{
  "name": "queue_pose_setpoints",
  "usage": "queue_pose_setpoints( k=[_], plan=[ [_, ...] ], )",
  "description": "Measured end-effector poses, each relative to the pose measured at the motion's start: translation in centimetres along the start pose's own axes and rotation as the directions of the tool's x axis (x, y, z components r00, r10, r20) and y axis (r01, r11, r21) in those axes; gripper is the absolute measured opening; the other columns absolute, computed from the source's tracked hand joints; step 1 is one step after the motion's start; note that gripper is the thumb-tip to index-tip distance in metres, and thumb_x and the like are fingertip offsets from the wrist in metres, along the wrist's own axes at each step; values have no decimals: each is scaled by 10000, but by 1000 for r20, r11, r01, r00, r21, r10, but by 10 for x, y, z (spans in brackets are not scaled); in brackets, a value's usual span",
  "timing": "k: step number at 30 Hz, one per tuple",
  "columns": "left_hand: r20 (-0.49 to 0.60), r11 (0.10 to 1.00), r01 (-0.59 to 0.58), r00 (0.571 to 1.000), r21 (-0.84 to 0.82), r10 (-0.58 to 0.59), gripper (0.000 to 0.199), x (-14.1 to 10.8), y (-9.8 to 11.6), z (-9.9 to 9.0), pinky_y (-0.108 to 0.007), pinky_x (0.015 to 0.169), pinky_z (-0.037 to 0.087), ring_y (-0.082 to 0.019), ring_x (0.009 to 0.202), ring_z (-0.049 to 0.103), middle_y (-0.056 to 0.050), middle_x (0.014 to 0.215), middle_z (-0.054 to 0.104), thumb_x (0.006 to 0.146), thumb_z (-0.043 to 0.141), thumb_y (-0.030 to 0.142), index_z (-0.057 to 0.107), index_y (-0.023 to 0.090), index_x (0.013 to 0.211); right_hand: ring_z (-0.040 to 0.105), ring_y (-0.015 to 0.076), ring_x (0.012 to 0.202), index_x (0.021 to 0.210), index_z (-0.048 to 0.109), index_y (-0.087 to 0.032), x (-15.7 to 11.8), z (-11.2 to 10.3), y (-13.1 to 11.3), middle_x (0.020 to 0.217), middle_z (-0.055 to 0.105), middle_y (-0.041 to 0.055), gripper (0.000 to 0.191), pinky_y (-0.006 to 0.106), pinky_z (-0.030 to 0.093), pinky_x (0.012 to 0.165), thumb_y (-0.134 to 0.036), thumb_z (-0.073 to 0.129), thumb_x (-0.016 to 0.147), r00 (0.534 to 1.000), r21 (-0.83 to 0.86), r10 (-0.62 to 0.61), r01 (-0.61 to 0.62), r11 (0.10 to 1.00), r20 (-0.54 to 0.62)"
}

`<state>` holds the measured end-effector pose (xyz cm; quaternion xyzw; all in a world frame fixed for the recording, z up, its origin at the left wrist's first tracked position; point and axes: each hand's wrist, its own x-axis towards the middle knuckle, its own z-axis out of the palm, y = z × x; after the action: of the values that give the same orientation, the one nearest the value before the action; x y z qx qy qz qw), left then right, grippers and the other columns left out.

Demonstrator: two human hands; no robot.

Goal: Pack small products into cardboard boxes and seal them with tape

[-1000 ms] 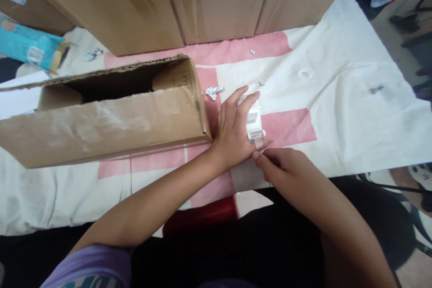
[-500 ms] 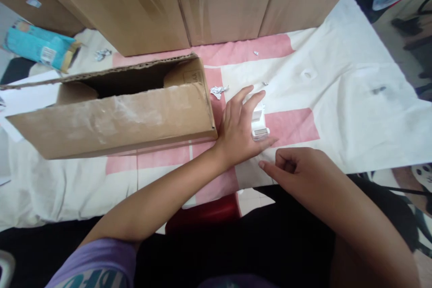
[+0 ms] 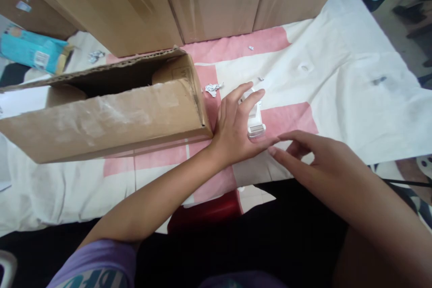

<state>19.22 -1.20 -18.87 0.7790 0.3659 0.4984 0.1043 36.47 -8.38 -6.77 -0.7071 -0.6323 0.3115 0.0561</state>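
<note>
On the cloth, my left hand (image 3: 234,128) rests with spread fingers beside a small white device (image 3: 256,126), partly covering it; it does not grip it. The device's lower end shows between thumb and forefinger. My right hand (image 3: 310,153) is just right of my left thumb, its thumb and forefinger curved toward each other at the thumb's tip. Whether anything lies between those fingertips is too small to tell. An open cardboard box (image 3: 135,121) lies left of my left hand, and a crumpled scrap of paper (image 3: 213,88) is between the two.
Large taped cardboard boxes (image 3: 216,4) stand along the back. A blue packet (image 3: 33,49) lies at the back left, near another crumpled scrap (image 3: 96,56). A white ring (image 3: 304,67) is on the cloth to the right. A red stool (image 3: 205,211) shows below the front edge.
My right hand has moved up and its fingers have extended to meet my left thumb's tip. My left hand stays beside the white device. The view has shifted slightly.
</note>
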Motion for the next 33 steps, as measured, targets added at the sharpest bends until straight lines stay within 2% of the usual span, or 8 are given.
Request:
queue_pose_setpoints(
  k=[3, 6, 9, 15, 20, 24, 27, 33],
  plan=[
    [1, 1000, -2, 1000, 0, 2, 974, 0, 1, 1, -592, 1197, 345, -378, 1479, 378, -146, 1558, 361, 812, 396, 935, 208, 333, 1554, 654, 212, 707, 1173, 720, -214, 2, 1, 0, 916, 740, 72, 500, 312, 477, 617, -613, 607, 894, 994, 89, -35, 44, 995, -99],
    [28, 1000, -5, 1000, -2, 5, 898, -1, 5, 0, -587, 1193, 347, -370, 1475, 390, -137, 1559, 366, 859, 382, 898, 210, 345, 1546, 643, 204, 749, 969, 741, -212, 9, 7, -4, 893, 735, 56, 374, 300, 466, 630, -545, 573, 933, 999, 215, -52, 48, 976, 14],
    [77, 1000, -21, 997, -4, 21, 784, 0, 10, -2, -567, 1181, 355, -352, 1473, 400, -123, 1564, 373, 922, 429, 802, 212, 365, 1536, 610, 185, 726, 775, 700, -194, 19, 17, -9, 783, 699, 33, 362, 292, 437, 623, -488, 559, 933, 995, 372, -29, -10, 928, 100],
    [75, 995, -99, 992, 19, 97, 718, 2, 8, -5, -532, 1152, 365, -332, 1439, 426, -159, 1530, 409, 948, 516, 635, 251, 292, 1520, 660, 217, 842, 688, 716, -176, 28, 33, -14, 768, 727, 46, 295, 306, 475, 752, -421, 647, 836, 998, 618, -6, -31, 786, 57],
    [78, 993, -109, 991, 47, 105, 755, 2, 5, -6, -525, 1150, 352, -331, 1437, 410, -174, 1523, 410, 911, 559, 610, 287, 256, 1521, 651, 215, 836, 682, 730, -167, 27, 31, -13, 765, 724, 46, 233, 309, 466, 761, -372, 678, 780, 1000, 620, 5, -7, 785, 5],
    [86, 995, -91, 992, 34, 87, 751, 0, 2, -3, -529, 1168, 327, -336, 1445, 389, -185, 1530, 404, 916, 567, 573, 296, 228, 1526, 565, 162, 714, 622, 669, -169, 22, 25, -13, 675, 639, 16, 271, 282, 414, 673, -376, 663, 796, 999, 564, -24, 7, 826, 23],
    [92, 998, -35, 995, 48, 30, 811, 0, -1, -1, -556, 1194, 296, -356, 1460, 360, -186, 1526, 408, 893, 583, 663, 320, 222, 1520, 501, 140, 650, 616, 648, -172, 17, 21, -13, 641, 586, 2, 324, 277, 372, 619, -423, 669, 819, 1000, 532, -24, 12, 847, 16],
    [80, 994, 45, 995, 96, -53, 986, -1, -6, 3, -583, 1210, 293, -377, 1459, 381, -219, 1529, 402, 825, 514, 868, 300, 213, 1531, 554, 166, 674, 637, 649, -203, 10, 15, -15, 685, 633, 8, 340, 292, 414, 652, -449, 648, 872, 997, 463, -70, 42, 885, 45]
  ],
)
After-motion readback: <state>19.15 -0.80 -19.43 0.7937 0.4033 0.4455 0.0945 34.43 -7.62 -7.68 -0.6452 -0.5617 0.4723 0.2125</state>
